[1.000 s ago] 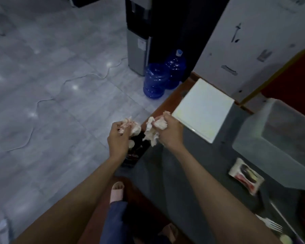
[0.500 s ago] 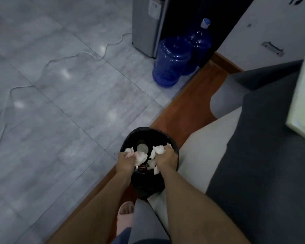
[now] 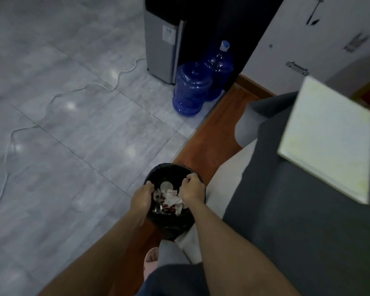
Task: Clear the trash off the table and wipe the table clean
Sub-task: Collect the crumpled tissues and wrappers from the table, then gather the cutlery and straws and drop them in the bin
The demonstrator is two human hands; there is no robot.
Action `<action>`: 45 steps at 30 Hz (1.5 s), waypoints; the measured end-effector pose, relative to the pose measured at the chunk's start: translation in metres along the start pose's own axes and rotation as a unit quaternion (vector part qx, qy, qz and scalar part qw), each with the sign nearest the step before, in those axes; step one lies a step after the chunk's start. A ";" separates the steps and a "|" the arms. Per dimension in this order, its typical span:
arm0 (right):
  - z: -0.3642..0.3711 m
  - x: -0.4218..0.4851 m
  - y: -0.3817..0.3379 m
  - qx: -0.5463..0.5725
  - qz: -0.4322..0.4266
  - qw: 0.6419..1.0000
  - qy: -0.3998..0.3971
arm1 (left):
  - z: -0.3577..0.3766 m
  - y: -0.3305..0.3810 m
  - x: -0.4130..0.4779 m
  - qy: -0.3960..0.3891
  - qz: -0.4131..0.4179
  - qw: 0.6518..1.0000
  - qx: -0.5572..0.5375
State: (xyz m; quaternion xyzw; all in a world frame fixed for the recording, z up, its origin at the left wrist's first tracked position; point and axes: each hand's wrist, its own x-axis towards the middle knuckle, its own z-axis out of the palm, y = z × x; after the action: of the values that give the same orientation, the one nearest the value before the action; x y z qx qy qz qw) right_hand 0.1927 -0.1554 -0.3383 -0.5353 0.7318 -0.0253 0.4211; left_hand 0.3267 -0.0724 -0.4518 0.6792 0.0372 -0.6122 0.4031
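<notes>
Left hand (image 3: 142, 196) and right hand (image 3: 191, 189) sit low over the black trash bin (image 3: 171, 226), probably so the crumpled tissues (image 3: 171, 197) land inside. Fingers curled; cannot tell if gripping.

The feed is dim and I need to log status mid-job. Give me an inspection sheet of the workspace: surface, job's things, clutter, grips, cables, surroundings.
Surface: cloth-covered table, dark grey, only partly in view.
Job's things: black bin on the floor beside the table; crumpled tissues and a can lie inside; no wiping cloth seen.
Clutter: white flat board on the table.
Grips: left hand and right hand over the bin's mouth, fingers curled; whether they hold anything cannot be told.
Cables: white cable winds across the floor tiles toward the water dispenser.
Surroundings: two blue water jugs beside the dispenser.
</notes>
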 end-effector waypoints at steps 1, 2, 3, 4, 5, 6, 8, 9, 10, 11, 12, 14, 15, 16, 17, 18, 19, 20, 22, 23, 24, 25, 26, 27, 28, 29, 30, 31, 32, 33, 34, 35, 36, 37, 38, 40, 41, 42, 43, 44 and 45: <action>-0.016 -0.016 -0.010 0.008 -0.008 1.000 0.010 | 0.013 0.031 -0.057 0.013 0.027 0.999 0.035; -0.033 -0.033 -0.019 0.021 -0.013 0.999 0.024 | 0.025 0.051 -0.097 0.026 0.050 0.997 0.052; -0.053 -0.050 -0.027 0.034 -0.020 0.999 0.037 | 0.035 0.066 -0.129 0.028 0.077 0.995 0.060; -0.076 -0.070 -0.033 0.050 -0.033 0.997 0.049 | 0.044 0.076 -0.160 0.028 0.097 0.992 0.071; -0.097 -0.090 -0.036 0.062 -0.052 0.995 0.063 | 0.052 0.083 -0.186 0.029 0.117 0.990 0.077; -0.117 -0.109 -0.037 0.076 -0.078 0.991 0.075 | 0.058 0.088 -0.209 0.038 0.141 0.986 0.082; -0.158 -0.147 -0.033 0.115 -0.123 0.982 0.091 | 0.075 0.095 -0.256 0.053 0.194 0.975 0.094; -0.177 -0.163 -0.028 0.135 -0.138 0.976 0.098 | 0.084 0.097 -0.277 0.056 0.219 0.969 0.104; -0.200 -0.180 -0.019 0.152 -0.146 0.971 0.112 | 0.098 0.098 -0.303 0.052 0.244 0.961 0.119; -0.219 -0.193 -0.011 0.162 -0.153 0.967 0.128 | 0.108 0.097 -0.324 0.048 0.264 0.955 0.128; -0.233 -0.205 0.000 0.168 -0.159 0.962 0.143 | 0.117 0.093 -0.340 0.044 0.280 0.949 0.135; -0.280 -0.226 0.037 0.181 -0.162 0.951 0.189 | 0.150 0.080 -0.382 0.024 0.306 0.939 0.155; -0.298 -0.234 0.056 0.183 -0.163 0.947 0.209 | 0.163 0.072 -0.398 0.017 0.314 0.933 0.172; -0.315 -0.243 0.075 0.184 -0.159 0.944 0.223 | 0.177 0.062 -0.410 0.009 0.327 0.925 0.191; -0.336 -0.250 0.102 0.184 -0.151 0.942 0.236 | 0.196 0.047 -0.424 -0.001 0.344 0.913 0.219; -0.355 -0.256 0.131 0.181 -0.144 0.941 0.247 | 0.214 0.030 -0.434 -0.018 0.364 0.898 0.246; -0.369 -0.260 0.158 0.175 -0.138 0.941 0.256 | 0.231 0.014 -0.441 -0.035 0.382 0.881 0.276; -0.384 -0.263 0.187 0.163 -0.131 0.942 0.263 | 0.249 -0.005 -0.448 -0.054 0.395 0.865 0.304; -0.411 -0.264 0.249 0.116 -0.124 0.946 0.276 | 0.289 -0.046 -0.460 -0.087 0.404 0.836 0.362; -0.421 -0.262 0.275 0.094 -0.121 0.947 0.281 | 0.305 -0.063 -0.463 -0.100 0.404 0.820 0.392; -0.430 -0.259 0.298 0.072 -0.114 0.949 0.286 | 0.319 -0.080 -0.465 -0.110 0.405 0.802 0.425; -0.438 -0.255 0.318 0.050 -0.105 0.949 0.293 | 0.331 -0.096 -0.465 -0.114 0.406 0.783 0.458; -0.447 -0.250 0.335 0.024 -0.092 0.947 0.306 | 0.340 -0.110 -0.466 -0.116 0.404 0.766 0.486; -0.455 -0.244 0.351 -0.005 -0.074 0.944 0.321 | 0.349 -0.122 -0.467 -0.117 0.398 0.753 0.511; -0.462 -0.238 0.364 -0.038 -0.055 0.941 0.333 | 0.355 -0.133 -0.466 -0.118 0.392 0.741 0.532; -0.470 -0.233 0.373 -0.070 -0.041 0.939 0.335 | 0.358 -0.143 -0.465 -0.116 0.385 0.729 0.554; -0.476 -0.228 0.380 -0.102 -0.034 0.940 0.325 | 0.360 -0.149 -0.463 -0.113 0.386 0.711 0.577; -0.480 -0.223 0.385 -0.134 -0.032 0.942 0.307 | 0.361 -0.154 -0.460 -0.112 0.390 0.690 0.599; -0.484 -0.219 0.389 -0.171 -0.032 0.943 0.283 | 0.362 -0.157 -0.457 -0.111 0.397 0.672 0.616; -0.487 -0.215 0.392 -0.206 -0.033 0.942 0.261 | 0.362 -0.159 -0.456 -0.111 0.400 0.658 0.628; -0.489 -0.212 0.394 -0.239 -0.033 0.939 0.246 | 0.363 -0.158 -0.453 -0.114 0.405 0.647 0.636; -0.491 -0.210 0.397 -0.262 -0.032 0.935 0.236 | 0.364 -0.158 -0.451 -0.122 0.408 0.639 0.641; -0.491 -0.208 0.400 -0.275 -0.032 0.932 0.233 | 0.364 -0.157 -0.450 -0.131 0.413 0.631 0.643; -0.491 -0.207 0.402 -0.278 -0.031 0.932 0.231 | 0.365 -0.156 -0.450 -0.139 0.422 0.626 0.641; -0.490 -0.206 0.404 -0.277 -0.028 0.932 0.230 | 0.366 -0.155 -0.450 -0.144 0.430 0.628 0.632; -0.491 -0.209 0.405 -0.260 -0.029 0.935 0.238 | 0.372 -0.152 -0.452 -0.141 0.439 0.645 0.609; -0.492 -0.212 0.406 -0.235 -0.037 0.940 0.246 | 0.376 -0.151 -0.454 -0.136 0.441 0.651 0.602; -0.493 -0.217 0.407 -0.203 -0.055 0.944 0.254 | 0.381 -0.149 -0.454 -0.131 0.444 0.651 0.601; -0.494 -0.222 0.410 -0.178 -0.085 0.948 0.250 | 0.387 -0.148 -0.454 -0.127 0.454 0.642 0.605; -0.496 -0.227 0.414 -0.169 -0.127 0.950 0.232 | 0.393 -0.147 -0.453 -0.127 0.467 0.629 0.608; -0.498 -0.232 0.418 -0.174 -0.177 0.947 0.203 | 0.398 -0.146 -0.452 -0.130 0.480 0.616 0.611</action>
State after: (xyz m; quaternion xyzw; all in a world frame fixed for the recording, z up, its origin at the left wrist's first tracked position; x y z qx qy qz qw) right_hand -0.4292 0.0033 -0.0844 -0.7046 0.6884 -0.0793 0.1529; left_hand -0.1838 -0.0105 -0.1062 0.6034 -0.7292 -0.2948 0.1319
